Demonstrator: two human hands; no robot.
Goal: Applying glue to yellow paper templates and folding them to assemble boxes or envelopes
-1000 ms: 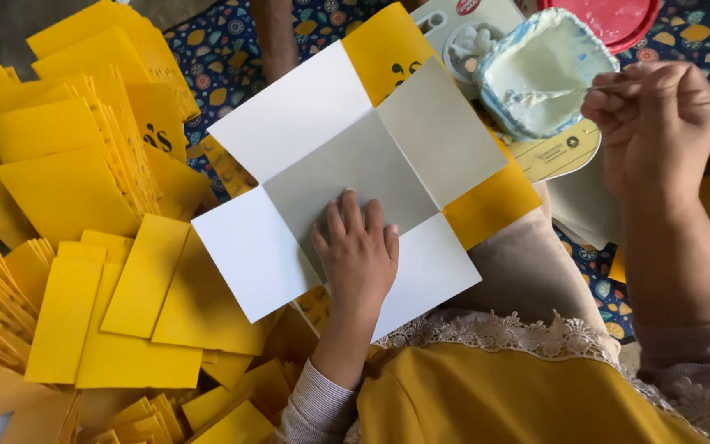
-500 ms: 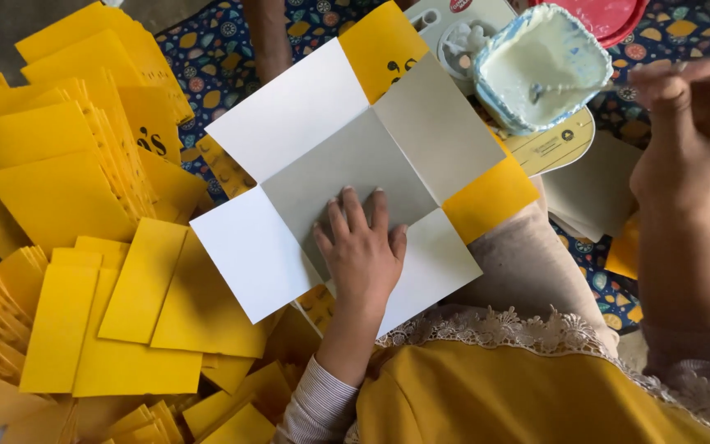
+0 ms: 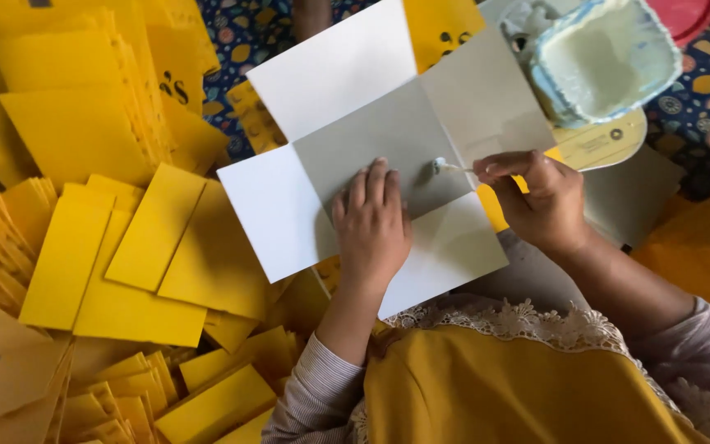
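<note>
A white cross-shaped card sheet (image 3: pixel 289 205) with a grey middle square lies unfolded in front of me. My left hand (image 3: pixel 371 222) presses flat on the grey square, fingers together. My right hand (image 3: pixel 540 197) pinches a thin white stick (image 3: pixel 452 168) whose glue-covered tip touches the grey square just right of my left fingers. A pale blue tub (image 3: pixel 606 57) of white glue stands beyond my right hand at the top right.
Stacks and loose sheets of yellow card (image 3: pixel 108 247) fill the left side and the space near my lap. A round yellowish disc (image 3: pixel 606 140) lies under the tub. A patterned dark cloth (image 3: pixel 700 107) covers the surface; a red lid (image 3: pixel 692 12) sits top right.
My right hand came down from beside the tub to the grey square, bringing the stick's tip onto the card. The left hand stayed pressed on the sheet.
</note>
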